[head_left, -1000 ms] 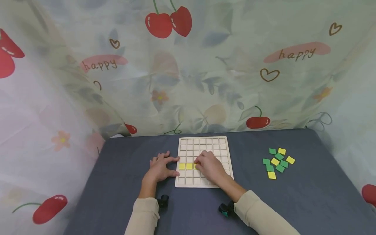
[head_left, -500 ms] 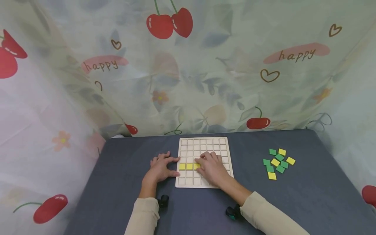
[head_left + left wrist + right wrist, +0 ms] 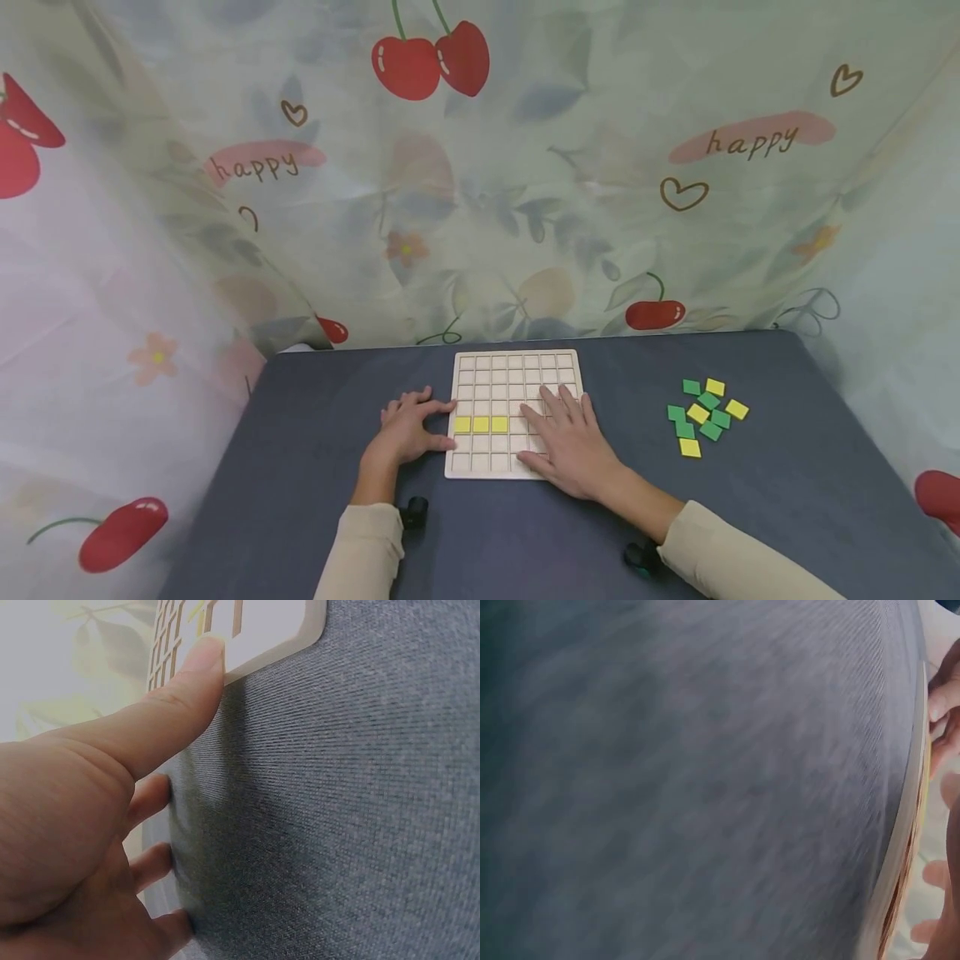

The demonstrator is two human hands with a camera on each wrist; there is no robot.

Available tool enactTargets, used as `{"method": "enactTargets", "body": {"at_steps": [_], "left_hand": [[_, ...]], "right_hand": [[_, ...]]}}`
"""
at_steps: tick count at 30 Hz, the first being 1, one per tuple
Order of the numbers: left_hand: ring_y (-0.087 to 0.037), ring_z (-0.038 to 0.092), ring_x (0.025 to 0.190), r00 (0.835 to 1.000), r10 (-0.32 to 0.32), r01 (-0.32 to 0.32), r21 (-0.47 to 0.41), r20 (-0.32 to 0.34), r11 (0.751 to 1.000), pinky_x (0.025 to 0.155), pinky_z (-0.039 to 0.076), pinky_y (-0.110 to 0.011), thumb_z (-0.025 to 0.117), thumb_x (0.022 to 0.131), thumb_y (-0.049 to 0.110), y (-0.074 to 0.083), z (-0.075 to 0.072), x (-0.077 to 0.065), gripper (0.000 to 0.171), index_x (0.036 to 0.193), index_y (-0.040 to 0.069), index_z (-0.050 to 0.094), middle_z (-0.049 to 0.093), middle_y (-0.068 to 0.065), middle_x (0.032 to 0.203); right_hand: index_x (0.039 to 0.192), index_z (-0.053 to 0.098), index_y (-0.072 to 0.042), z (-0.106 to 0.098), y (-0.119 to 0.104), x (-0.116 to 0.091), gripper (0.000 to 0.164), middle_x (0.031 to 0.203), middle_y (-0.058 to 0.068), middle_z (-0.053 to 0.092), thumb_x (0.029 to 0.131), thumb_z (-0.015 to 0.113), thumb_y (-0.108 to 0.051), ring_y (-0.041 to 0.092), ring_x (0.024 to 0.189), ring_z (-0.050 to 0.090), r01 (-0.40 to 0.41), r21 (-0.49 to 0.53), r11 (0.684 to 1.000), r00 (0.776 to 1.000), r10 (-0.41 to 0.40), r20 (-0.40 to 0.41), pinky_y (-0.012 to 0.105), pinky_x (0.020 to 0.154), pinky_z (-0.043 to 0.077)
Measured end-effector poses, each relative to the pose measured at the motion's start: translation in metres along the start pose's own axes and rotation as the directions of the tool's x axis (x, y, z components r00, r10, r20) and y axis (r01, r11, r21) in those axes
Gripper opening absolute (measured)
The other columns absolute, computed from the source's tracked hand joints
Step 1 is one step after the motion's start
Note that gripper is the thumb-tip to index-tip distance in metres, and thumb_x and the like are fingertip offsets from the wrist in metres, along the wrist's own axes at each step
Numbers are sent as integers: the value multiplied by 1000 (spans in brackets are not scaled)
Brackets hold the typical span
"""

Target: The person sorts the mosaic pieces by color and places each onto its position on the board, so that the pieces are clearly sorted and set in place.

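Observation:
A pale wooden grid board [image 3: 517, 360] lies on the dark cloth-covered table. Three yellow square tiles [image 3: 481, 425] sit side by side in one of its rows, starting from the left edge. My left hand [image 3: 405, 433] rests at the board's left side, thumb and index fingertip touching its rim; in the left wrist view the thumb [image 3: 176, 701] presses on the corner area while the other fingers stand on the cloth. Over the right part of the board is my right hand [image 3: 573, 450], fingers spread and holding nothing. Whether its fingertips touch the board I cannot tell.
To the right of the board lies a loose group of several green tiles [image 3: 685, 430] and yellow tiles [image 3: 690, 448], some touching. A patterned curtain [image 3: 480, 208] hangs behind the table's back edge. Dark cameras [image 3: 415, 512] are strapped at the wrists.
My right hand has let go of the third yellow tile, which lies in its cell, and has moved right with its fingers spreading. The left hand has stayed at the board's edge.

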State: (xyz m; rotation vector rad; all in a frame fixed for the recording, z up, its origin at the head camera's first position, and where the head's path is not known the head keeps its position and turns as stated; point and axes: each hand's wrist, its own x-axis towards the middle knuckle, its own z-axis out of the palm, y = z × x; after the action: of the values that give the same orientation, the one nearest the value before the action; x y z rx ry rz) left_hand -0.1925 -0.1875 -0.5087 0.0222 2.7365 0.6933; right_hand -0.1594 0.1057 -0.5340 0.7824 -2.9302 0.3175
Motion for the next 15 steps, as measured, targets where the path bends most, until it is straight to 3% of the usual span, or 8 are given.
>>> {"method": "enactTargets", "body": {"at_steps": [15], "left_hand": [[-46, 19, 155, 1000, -5, 5, 0, -4, 1000, 124, 9, -71, 87, 77, 40, 0, 1, 0, 72, 144, 34, 60, 30, -8, 169]], "right_hand": [[157, 42, -22, -13, 50, -26, 77, 167, 19, 28, 95, 57, -65, 49, 154, 23, -125, 37, 992, 992, 125, -7, 74, 120, 15]]}}
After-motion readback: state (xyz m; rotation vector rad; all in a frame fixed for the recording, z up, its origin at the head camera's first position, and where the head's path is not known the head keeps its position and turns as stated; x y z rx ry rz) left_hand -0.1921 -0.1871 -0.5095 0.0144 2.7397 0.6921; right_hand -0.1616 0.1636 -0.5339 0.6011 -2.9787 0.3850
